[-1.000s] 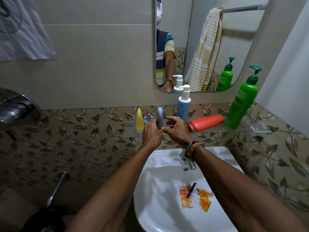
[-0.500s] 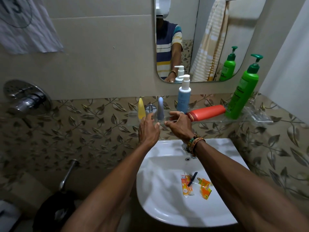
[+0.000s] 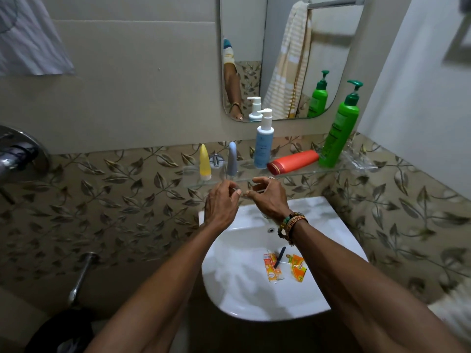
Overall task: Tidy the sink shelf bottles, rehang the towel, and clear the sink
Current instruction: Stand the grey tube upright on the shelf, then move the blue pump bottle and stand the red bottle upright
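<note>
I have both hands just below the front edge of the glass shelf (image 3: 257, 175), above the far rim of the white sink (image 3: 331, 289). My left hand (image 3: 221, 205) and right hand (image 3: 267, 197) are loosely curled with fingers apart, grasping nothing that I can make out.

On the shelf, the yellow tube (image 3: 204, 163) and grey tube (image 3: 232, 163) stand cap-down at the left, and the blue pump bottle (image 3: 263, 143) stands upright to their right. The orange bottle (image 3: 293, 162) lies on its side between it and the green pump bottle (image 3: 340, 133) at the right end. I judge that toppled one is what needs righting next.

Down in the basin lie orange sachets (image 3: 297, 268) and a dark razor (image 3: 279, 256), not yet cleared. The striped towel (image 3: 289, 62) shows only in the mirror (image 3: 244, 26), draped on a rail.
</note>
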Motion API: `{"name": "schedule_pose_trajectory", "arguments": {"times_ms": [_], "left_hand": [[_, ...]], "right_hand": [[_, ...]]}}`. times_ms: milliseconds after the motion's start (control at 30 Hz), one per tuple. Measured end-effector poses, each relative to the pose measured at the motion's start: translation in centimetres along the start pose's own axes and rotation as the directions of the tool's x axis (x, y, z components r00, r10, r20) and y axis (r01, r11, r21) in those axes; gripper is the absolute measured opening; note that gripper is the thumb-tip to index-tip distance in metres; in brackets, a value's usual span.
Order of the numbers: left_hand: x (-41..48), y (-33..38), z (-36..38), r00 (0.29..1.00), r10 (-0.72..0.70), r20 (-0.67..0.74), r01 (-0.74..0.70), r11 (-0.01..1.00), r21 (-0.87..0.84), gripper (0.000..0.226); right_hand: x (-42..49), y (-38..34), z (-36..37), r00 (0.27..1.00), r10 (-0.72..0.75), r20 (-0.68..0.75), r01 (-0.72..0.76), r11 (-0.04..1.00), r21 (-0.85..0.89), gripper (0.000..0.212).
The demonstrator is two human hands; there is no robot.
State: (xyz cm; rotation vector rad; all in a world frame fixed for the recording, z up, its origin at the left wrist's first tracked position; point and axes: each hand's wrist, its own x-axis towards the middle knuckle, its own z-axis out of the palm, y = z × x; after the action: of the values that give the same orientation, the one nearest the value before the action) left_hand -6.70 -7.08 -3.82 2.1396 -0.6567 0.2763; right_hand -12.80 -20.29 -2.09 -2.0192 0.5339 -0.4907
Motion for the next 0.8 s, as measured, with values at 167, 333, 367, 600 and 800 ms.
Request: {"name": "schedule_pose_trajectory", "arguments": {"times_ms": [167,333,367,600,800], "left_hand": [[-1.1,0.1,0.8,0.996,0.040,0.083,-0.037,0.999,-0.030,0.010],[-2.0,1.1,1.5,0.991,0.057,0.122,-0.050,0.997,-0.059,0.010],[-2.1,1.4,1.6,0.990,0.061,0.129,-0.054,0.997,-0.056,0.010],[-1.3,3.8,3.8,0.990,0.023,0.136,-0.016,0.998,-0.055,0.012],[-1.3,6.2,6.8,0.992,0.006,0.129,0.000,0.999,-0.048,0.010]], "right_hand": [[-2.5,1.1,-0.6,0.997,0.036,-0.066,-0.039,0.999,-0.033,0.049],[-3.3,2.2,-2.1,0.991,0.060,-0.117,-0.069,0.994,-0.081,0.044],[-3.3,2.4,-2.5,0.991,0.056,-0.122,-0.067,0.994,-0.087,0.044],[-2.3,3.8,-5.3,0.995,0.024,-0.100,-0.035,0.993,-0.109,0.038],[-0.7,5.8,-8.3,0.996,0.023,-0.085,-0.030,0.996,-0.080,0.045]]}}
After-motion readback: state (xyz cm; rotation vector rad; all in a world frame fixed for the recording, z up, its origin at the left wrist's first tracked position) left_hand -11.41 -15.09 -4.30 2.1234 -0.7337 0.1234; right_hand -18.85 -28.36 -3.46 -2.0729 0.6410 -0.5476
